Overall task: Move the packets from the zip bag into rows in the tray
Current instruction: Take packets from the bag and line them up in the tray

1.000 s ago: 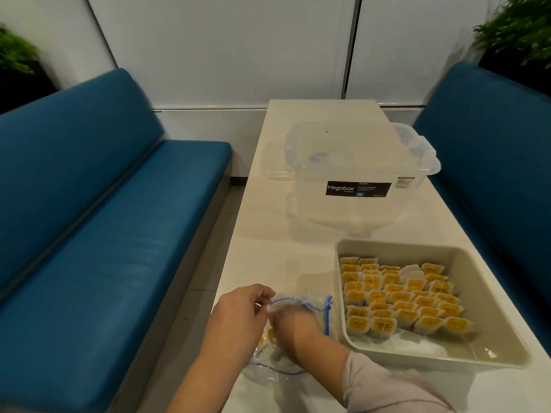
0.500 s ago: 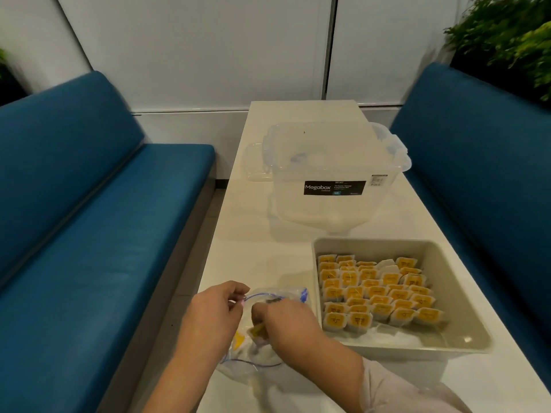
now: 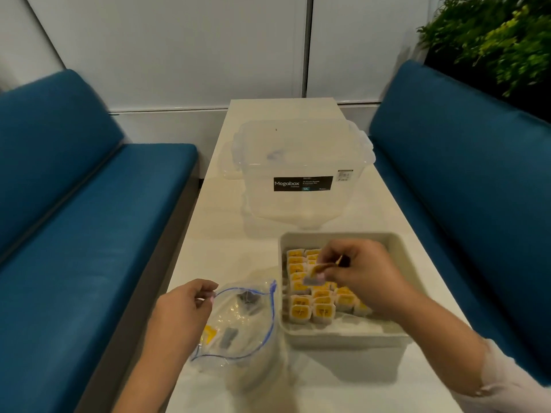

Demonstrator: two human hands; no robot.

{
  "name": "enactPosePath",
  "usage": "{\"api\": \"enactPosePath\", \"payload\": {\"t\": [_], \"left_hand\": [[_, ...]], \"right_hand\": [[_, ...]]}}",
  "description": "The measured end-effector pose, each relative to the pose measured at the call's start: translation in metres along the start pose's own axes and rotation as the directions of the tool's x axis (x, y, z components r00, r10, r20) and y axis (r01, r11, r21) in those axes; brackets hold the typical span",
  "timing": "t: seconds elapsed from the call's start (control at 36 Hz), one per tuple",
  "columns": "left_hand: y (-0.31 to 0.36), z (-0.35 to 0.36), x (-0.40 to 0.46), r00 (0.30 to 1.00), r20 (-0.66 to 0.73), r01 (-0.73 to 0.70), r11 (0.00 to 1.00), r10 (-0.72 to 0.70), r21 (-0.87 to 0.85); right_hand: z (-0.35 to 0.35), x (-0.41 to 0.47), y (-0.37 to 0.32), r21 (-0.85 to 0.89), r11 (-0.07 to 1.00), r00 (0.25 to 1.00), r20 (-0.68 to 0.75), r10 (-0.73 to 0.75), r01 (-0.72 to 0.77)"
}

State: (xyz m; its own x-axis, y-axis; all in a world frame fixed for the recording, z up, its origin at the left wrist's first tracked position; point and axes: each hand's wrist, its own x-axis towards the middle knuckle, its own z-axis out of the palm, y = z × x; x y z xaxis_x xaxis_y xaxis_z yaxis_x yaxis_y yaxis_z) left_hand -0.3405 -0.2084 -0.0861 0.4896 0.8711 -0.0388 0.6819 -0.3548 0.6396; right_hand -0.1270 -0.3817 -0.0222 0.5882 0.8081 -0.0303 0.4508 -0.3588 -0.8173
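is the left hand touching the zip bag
Touching. The head view shows the left hand pinching the zip bag at its blue-lined rim, holding the mouth open.

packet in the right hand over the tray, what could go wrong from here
1. The right hand only pinches the packet at its fingertips, so it might slip and knock the standing rows crooked.
2. The bag lies near the table edge, its mouth held by the left hand; letting go could spill the packets left inside.
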Motion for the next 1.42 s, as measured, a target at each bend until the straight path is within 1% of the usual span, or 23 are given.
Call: {"api": "enactPosePath", "payload": {"t": [0.06,0.11,0.17,0.25,0.31,0.39,0.5,0.61,0.83,1.03,1.42], "left_hand": [[0.001,0.002,-0.002,1.000,-0.008,-0.001,1.000,0.001,-0.009],[0.001,0.003,-0.004,1.000,-0.014,-0.002,1.000,0.002,-0.009],[0.001,0.004,-0.005,1.000,-0.021,0.000,1.000,0.000,-0.003],[0.002,0.005,-0.006,1.000,-0.021,0.005,1.000,-0.005,0.002],[0.002,0.005,-0.007,1.000,-0.024,0.005,1.000,-0.005,-0.002],[0.002,0.005,-0.009,1.000,-0.028,0.012,1.000,-0.012,0.003],[0.002,0.006,-0.010,0.999,-0.033,0.015,1.000,-0.015,0.005],[0.001,0.007,-0.009,0.999,-0.033,0.020,1.000,-0.020,0.002],[0.001,0.006,-0.009,0.999,-0.025,0.025,1.000,-0.025,0.006],[0.001,0.004,-0.008,0.999,-0.014,0.029,1.000,-0.029,-0.004],[-0.002,0.003,-0.005,1.000,0.000,0.025,1.000,-0.025,0.000]], "right_hand": [[-0.012,-0.001,0.011,-0.013,1.000,0.999,-0.035,0.024,-0.025],[-0.021,-0.003,0.020,-0.065,0.996,0.998,-0.045,0.052,-0.055],[-0.025,-0.005,0.029,-0.103,0.990,0.996,-0.022,0.090,-0.092],[-0.023,-0.007,0.043,-0.252,0.959,0.990,0.021,0.141,-0.132],[-0.020,-0.007,0.051,-0.311,0.939,0.983,0.056,0.175,-0.149],[-0.015,-0.008,0.061,-0.355,0.922,0.978,0.075,0.195,-0.156],[-0.008,-0.009,0.070,-0.464,0.874,0.973,0.090,0.213,-0.148],[0.000,-0.009,0.075,-0.488,0.851,0.961,0.081,0.266,-0.194],[0.006,-0.007,0.075,-0.534,0.813,0.960,0.009,0.281,-0.233],[0.010,-0.006,0.075,-0.516,0.798,0.937,-0.026,0.347,-0.310],[0.011,-0.006,0.075,-0.512,0.783,0.920,-0.043,0.389,-0.354]]}}
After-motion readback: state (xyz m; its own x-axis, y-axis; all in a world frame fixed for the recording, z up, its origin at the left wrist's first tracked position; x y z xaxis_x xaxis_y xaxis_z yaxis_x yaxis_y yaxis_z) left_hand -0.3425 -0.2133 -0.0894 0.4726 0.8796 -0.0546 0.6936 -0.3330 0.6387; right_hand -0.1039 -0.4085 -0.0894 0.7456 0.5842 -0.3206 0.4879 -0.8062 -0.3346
